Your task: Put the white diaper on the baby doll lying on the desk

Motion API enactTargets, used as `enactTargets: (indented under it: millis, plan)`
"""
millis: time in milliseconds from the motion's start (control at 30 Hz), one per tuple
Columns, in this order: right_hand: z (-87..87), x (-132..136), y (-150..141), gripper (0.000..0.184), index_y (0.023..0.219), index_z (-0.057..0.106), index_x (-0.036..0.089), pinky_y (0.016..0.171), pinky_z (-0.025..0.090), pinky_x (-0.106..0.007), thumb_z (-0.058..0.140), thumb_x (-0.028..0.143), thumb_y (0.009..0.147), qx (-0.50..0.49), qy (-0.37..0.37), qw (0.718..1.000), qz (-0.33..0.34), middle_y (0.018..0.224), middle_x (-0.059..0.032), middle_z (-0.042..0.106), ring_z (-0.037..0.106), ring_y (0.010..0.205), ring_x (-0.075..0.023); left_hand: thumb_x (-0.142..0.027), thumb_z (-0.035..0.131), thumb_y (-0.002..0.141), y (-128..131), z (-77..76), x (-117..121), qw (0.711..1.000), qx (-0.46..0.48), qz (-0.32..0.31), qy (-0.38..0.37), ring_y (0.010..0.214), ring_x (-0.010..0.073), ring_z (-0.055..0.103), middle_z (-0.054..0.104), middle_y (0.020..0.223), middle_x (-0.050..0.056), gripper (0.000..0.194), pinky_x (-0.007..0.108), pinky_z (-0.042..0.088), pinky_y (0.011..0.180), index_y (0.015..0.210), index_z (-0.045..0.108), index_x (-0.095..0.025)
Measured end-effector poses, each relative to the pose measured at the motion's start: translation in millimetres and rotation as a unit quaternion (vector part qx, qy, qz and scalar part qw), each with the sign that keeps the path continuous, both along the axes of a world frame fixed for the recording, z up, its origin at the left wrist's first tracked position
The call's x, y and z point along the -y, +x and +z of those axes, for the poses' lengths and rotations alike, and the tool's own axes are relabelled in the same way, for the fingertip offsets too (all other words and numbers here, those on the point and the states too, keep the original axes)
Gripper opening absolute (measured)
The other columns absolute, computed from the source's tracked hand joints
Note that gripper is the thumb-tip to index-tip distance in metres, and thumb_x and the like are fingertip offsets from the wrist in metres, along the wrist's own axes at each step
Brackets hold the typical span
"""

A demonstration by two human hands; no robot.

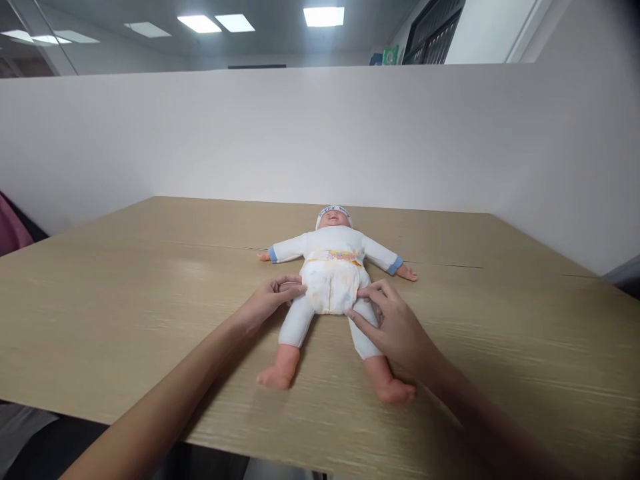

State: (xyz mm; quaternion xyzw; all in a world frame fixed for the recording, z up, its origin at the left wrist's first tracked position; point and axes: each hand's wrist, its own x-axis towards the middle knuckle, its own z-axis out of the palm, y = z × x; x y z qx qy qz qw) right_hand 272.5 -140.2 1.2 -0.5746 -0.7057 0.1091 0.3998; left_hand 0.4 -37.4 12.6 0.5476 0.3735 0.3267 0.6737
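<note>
A baby doll lies on its back on the table, head away from me, arms spread and legs toward me. It wears a white suit (pixel 334 237) with blue cuffs and a white headband with dark lettering. Around its hips is a white diaper (pixel 327 283) with an orange printed waistband. At the diaper's left edge, my left hand (pixel 273 301) is closed, thumb and fingers on the side. My right hand (pixel 395 323) has its fingers curled on the right leg edge, thumb lower down by the doll's thigh. The fingertips are partly hidden.
The wooden table (pixel 150 280) has a thin seam running across it behind the doll. A white partition (pixel 320 133) rises at the back and right. Something pink (pixel 13 230) shows at the far left edge.
</note>
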Motion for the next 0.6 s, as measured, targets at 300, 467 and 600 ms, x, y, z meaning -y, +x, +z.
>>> enactTargets:
  millis: [300, 467, 600]
  plan:
    - [-27.6, -39.2, 50.5, 0.016, 0.105, 0.063, 0.023, 0.094, 0.047, -0.044, 0.057, 0.037, 0.105, 0.083, 0.197, 0.969, -0.127, 0.103, -0.0081, 0.070, 0.062, 0.096, -0.0286, -0.056, 0.065, 0.101, -5.6, -23.0, -33.2, 0.918, -0.169, 0.169, 0.318, 0.085, 0.0196, 0.061, 0.071, 0.104, 0.004, 0.037, 0.036, 0.051, 0.083, 0.110, 0.064, -0.021]
    - [-45.1, -95.0, 85.3, 0.049, 0.140, 0.058, 0.017, 0.104, 0.045, -0.051, 0.062, 0.044, 0.099, 0.196, 0.168, 0.949, -0.182, 0.139, -0.0201, 0.066, 0.058, 0.124, -0.0390, -0.046, 0.064, 0.101, -0.9, -26.9, -81.2, 0.718, -0.362, 0.191, 0.563, 0.132, 0.0348, 0.054, 0.064, 0.145, 0.016, 0.047, 0.051, 0.040, 0.117, 0.139, 0.057, -0.018]
    - [-48.7, -120.4, 94.2, 0.055, 0.146, 0.058, 0.016, 0.102, 0.045, -0.051, 0.060, 0.039, 0.096, 0.217, 0.107, 0.953, -0.183, 0.132, -0.0191, 0.072, 0.062, 0.120, -0.0400, -0.047, 0.068, 0.099, 13.7, -29.3, -114.9, 0.670, -0.456, 0.178, 0.558, 0.137, 0.0395, 0.052, 0.063, 0.150, 0.019, 0.059, 0.052, 0.040, 0.114, 0.147, 0.054, -0.016]
